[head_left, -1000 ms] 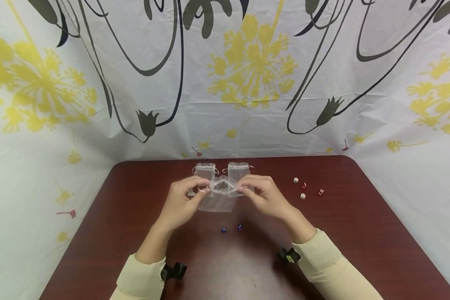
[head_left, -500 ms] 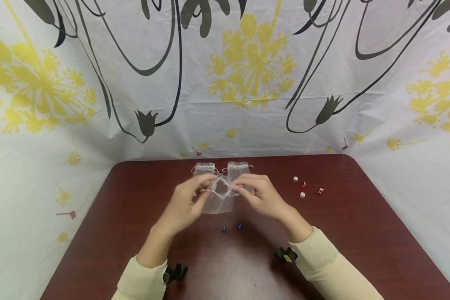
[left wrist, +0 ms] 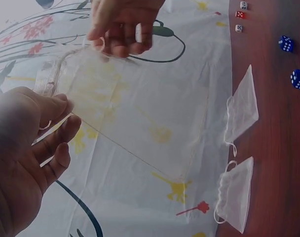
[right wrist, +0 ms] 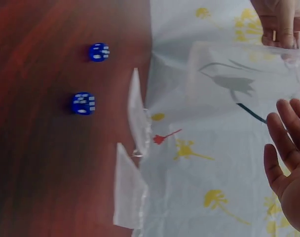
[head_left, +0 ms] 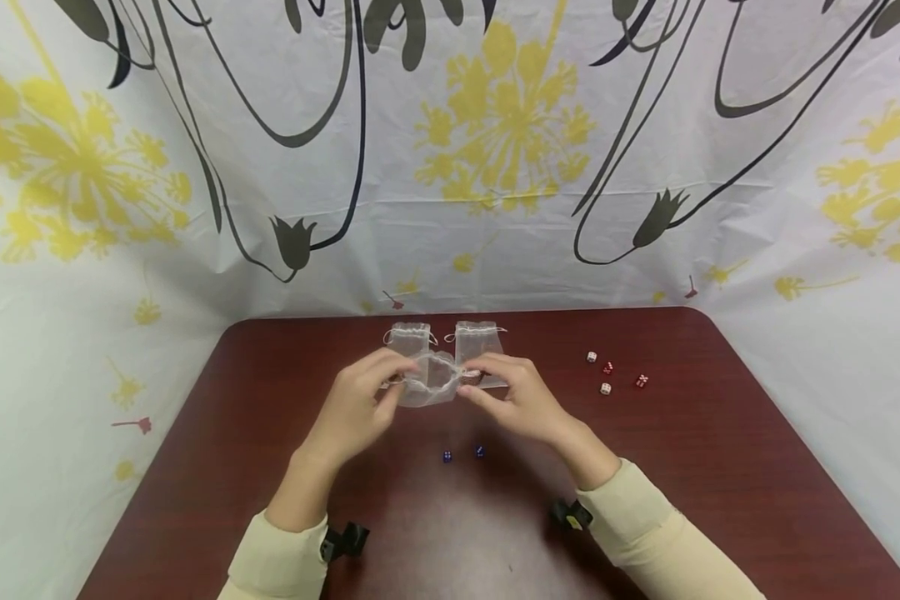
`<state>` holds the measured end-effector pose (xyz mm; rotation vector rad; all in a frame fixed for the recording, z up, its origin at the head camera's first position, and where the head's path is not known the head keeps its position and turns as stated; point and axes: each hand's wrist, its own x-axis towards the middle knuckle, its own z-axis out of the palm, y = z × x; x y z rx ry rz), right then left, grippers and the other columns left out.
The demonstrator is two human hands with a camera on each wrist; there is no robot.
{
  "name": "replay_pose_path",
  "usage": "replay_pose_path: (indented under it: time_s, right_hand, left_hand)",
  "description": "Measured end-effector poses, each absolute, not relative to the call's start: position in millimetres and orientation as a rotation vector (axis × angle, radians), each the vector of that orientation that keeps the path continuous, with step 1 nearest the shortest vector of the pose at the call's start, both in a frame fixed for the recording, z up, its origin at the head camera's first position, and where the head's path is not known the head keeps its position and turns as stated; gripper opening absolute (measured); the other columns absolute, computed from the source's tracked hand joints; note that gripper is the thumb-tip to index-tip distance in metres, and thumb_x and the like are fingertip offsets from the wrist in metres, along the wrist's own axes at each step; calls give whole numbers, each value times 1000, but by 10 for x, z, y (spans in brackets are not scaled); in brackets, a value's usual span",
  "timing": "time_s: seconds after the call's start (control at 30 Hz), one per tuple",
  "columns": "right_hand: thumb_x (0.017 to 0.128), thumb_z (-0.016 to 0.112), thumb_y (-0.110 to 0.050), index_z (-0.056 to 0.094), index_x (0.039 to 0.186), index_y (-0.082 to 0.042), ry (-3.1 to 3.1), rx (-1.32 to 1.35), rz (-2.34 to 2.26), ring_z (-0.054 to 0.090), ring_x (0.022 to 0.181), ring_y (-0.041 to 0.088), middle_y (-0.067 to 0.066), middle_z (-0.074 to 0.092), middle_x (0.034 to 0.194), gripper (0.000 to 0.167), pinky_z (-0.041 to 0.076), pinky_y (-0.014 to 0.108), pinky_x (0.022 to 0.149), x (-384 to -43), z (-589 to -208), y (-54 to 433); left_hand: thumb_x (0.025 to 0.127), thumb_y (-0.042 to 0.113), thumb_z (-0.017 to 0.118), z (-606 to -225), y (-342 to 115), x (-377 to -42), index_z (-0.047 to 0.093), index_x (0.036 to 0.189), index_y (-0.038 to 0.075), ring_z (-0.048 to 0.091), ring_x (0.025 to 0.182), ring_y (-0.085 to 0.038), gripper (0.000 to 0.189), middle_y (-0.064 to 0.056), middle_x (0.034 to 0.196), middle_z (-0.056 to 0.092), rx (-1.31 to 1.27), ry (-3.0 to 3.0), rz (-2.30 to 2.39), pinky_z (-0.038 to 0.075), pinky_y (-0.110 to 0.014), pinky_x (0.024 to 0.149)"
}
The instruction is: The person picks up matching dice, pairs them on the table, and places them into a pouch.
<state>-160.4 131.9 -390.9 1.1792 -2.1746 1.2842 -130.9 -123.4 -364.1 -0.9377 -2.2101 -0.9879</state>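
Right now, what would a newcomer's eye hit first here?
The yellow-flowered backdrop, filling the top of the head view. Then the sheer bag at centre, held mouth open between left hand and right hand. Then the dice: two blue dice on the near side of the bag, two white dice and two red dice off to the right.

Two dice (head_left: 447,457) before pouch (head_left: 427,399), bags (head_left: 477,338) behind

From here I see sheer white pouches (left wrist: 140,113), blue dice (left wrist: 299,79) with white pips, red dice (head_left: 642,381), white dice (head_left: 606,389), a dark red-brown tabletop (head_left: 232,467), cream sleeves (head_left: 277,557) and whitish cloth (head_left: 450,237) printed with yellow, dark grey and red plants.
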Motion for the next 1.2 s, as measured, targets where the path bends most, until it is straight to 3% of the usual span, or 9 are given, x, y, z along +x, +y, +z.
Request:
replay_pose_path:
  time_s: [0.17, 0.47, 0.67, 1.2]
  right_hand:
    - [86, 79, -3, 73, 107, -3, -2218, 1069, 1332, 69, 85, 19, 4, 71, 93, 22, 60, 41, 76, -1597, -4073, 1297]
    - [89, 79, -17, 73, 104, -6, -2428, 946, 1135, 67, 85, 16, 3, 71, 93, 20, 56, 37, 76, -1517, -4456, 1189]
    - [89, 80, -24, 73, 104, -7, -2561, 980, 1009, 65, 84, 13, 1, 70, 93, 23, 54, 31, 75, -1432, -4575, 1121]
    - [87, 81, -31, 74, 99, -16, -2686, 1138, 733, 64, 88, 10, -6, 70, 95, 20, 54, 38, 78, -1453, -4699, 1075]
  left_hand:
    - [83, -15, 69, -3640, -1286, -1313, 73, 102, 8, 59, 79, -10, 30, 0, 98, 70, -924, -2227, -974, 53, -31, 65]
    - [83, -15, 70, -3634, -1379, -1324, 73, 101, 8, 60, 81, -10, 29, 0, 96, 70, -878, -2225, -974, 51, -27, 68]
    - [83, -14, 70, -3650, -1390, -1312, 73, 101, 8, 61, 83, -10, 28, 1, 96, 70, -869, -2242, -972, 52, -28, 71]
    - [81, -15, 70, -3700, -1403, -1322, 74, 100, 8, 62, 82, -12, 30, 1, 94, 70, -874, -2218, -950, 52, -30, 71]
